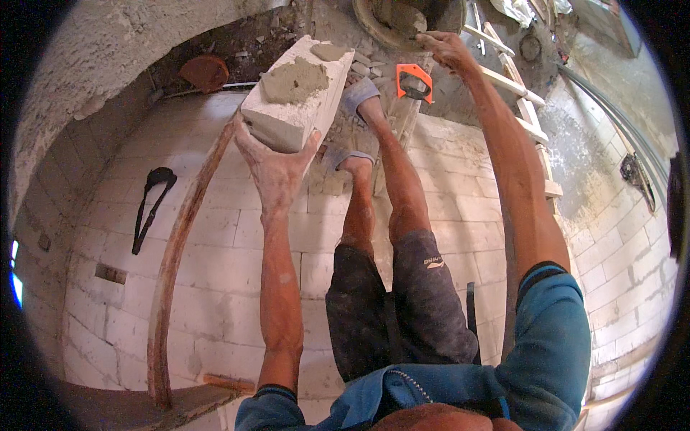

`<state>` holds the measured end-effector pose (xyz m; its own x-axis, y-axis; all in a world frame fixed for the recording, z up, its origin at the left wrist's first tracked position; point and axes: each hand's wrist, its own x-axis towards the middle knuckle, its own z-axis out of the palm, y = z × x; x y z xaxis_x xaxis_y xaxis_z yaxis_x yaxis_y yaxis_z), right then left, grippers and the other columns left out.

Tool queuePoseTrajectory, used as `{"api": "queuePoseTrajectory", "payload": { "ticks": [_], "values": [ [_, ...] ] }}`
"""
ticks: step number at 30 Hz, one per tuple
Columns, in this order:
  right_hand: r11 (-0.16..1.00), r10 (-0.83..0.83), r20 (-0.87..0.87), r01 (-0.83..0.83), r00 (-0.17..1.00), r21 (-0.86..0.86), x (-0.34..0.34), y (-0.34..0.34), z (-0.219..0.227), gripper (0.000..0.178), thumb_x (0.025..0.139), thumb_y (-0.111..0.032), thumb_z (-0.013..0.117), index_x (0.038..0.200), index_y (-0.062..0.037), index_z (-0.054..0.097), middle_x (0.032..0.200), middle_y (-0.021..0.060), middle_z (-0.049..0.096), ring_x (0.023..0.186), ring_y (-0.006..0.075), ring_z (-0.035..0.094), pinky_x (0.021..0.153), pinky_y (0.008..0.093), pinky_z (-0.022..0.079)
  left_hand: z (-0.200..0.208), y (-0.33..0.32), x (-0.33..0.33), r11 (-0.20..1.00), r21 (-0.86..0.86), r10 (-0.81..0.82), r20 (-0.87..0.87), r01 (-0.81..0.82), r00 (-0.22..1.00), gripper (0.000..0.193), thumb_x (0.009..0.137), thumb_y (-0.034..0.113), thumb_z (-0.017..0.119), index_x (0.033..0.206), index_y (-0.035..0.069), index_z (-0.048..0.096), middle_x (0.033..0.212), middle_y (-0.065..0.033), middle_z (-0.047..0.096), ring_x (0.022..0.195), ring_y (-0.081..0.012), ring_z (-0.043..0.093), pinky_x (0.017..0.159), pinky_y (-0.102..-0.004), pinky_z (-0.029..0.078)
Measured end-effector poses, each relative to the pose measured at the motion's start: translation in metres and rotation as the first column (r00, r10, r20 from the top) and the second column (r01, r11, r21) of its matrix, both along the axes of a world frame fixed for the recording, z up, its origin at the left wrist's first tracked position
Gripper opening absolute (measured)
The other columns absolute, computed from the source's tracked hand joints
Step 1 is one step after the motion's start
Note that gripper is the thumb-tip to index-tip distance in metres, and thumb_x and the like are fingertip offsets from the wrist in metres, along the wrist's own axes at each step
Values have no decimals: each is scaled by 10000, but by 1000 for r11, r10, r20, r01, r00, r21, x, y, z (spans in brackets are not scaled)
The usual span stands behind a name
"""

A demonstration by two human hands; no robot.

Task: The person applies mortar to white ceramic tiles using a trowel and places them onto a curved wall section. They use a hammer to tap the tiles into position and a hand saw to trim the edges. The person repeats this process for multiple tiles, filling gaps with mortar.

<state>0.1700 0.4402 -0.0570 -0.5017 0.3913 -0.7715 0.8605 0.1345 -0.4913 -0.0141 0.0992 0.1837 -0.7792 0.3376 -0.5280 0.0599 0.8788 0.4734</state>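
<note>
A pale lightweight concrete block (284, 118) sits in my left hand (277, 161), the fingers and thumb wrapped round its near end. Grey wet mortar (295, 80) lies in a thick patch on the block's top, with a smaller patch toward the far end. At the top of the view, my right hand (449, 52) is closed at the rim of a dark round bucket (366, 25). It grips the handle of what looks like a trowel (407, 23), whose mortar-smeared blade is inside the bucket. The fingers hide most of the handle.
An orange-framed tool handle (413, 70) stands beyond my feet. A wooden ladder (528, 111) leans at the right, near grey hoses (611, 108). On the left are a long wooden pole (176, 251), a black strap (147, 208) and a reddish-brown rounded object (203, 73). Rubble (366, 65) lies beyond the block.
</note>
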Motion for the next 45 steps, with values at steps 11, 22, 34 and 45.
{"api": "queuePoseTrajectory", "payload": {
  "ticks": [11,22,34,45],
  "values": [
    [895,-306,-83,257,948,-364,51,-27,83,591,939,-505,651,1263,-12,623,857,-1,595,746,95,533,653,260,438,-1,10,-11,995,82,-45,-33,48,998,1170,674,298,896,1511,32,123,1387,-249,312,1326,-422,326,1094,-556,344],
    [892,163,-326,2,931,451,-3,-154,265,501,850,-106,726,1334,-86,597,1159,129,638,1009,296,646,849,377,525,-21,43,-3,958,197,-157,-252,209,955,1172,647,345,905,1497,6,173,1284,-273,410,1202,-448,413,1032,-566,337],
    [970,-86,-335,155,938,186,58,-176,313,475,853,-64,722,1312,-36,602,1186,146,653,1051,293,640,901,376,507,-8,33,-9,801,372,396,259,-469,881,1172,667,360,902,1494,12,148,1407,-264,358,1312,-403,378,1034,-558,388],
    [918,-319,-318,374,893,130,56,-228,285,541,892,-135,687,1389,-1,521,1297,212,585,1212,335,573,1023,384,452,-19,-36,17,-67,-342,384,858,-937,-340,905,852,642,587,1532,145,258,1531,-204,272,1391,-425,315,1006,-680,408]
  ]
}}
